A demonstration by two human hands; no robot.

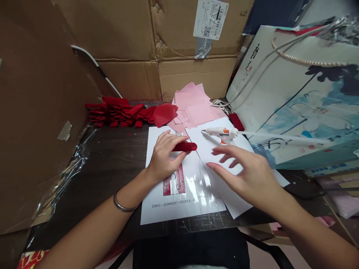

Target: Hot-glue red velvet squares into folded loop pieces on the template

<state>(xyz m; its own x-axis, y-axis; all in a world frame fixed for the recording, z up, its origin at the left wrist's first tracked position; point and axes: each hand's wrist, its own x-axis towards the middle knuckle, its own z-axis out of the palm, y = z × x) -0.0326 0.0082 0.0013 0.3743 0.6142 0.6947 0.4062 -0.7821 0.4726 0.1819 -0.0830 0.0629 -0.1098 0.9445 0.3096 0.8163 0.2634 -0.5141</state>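
My left hand [165, 155] pinches a small red fabric piece [186, 147] over the white printed sheets [179, 209]. To its right, my right hand [238, 168] is held apart from it, thumb and fingers spread with nothing between them. Just beyond the right fingers lies a white glue gun [221, 132] with orange parts, its tip pointing left and a pale stick running out of its back to the right. A pink and red printed picture [174, 181] shows on the sheet below my left hand.
Folded red fabric pieces [120, 112] lie in a row at the back left. Pink paper squares [193, 106] are heaped at the back centre, beside metal clips [223, 105]. Cardboard [112, 33] walls the back and left; a large painted bag [305, 97] stands right.
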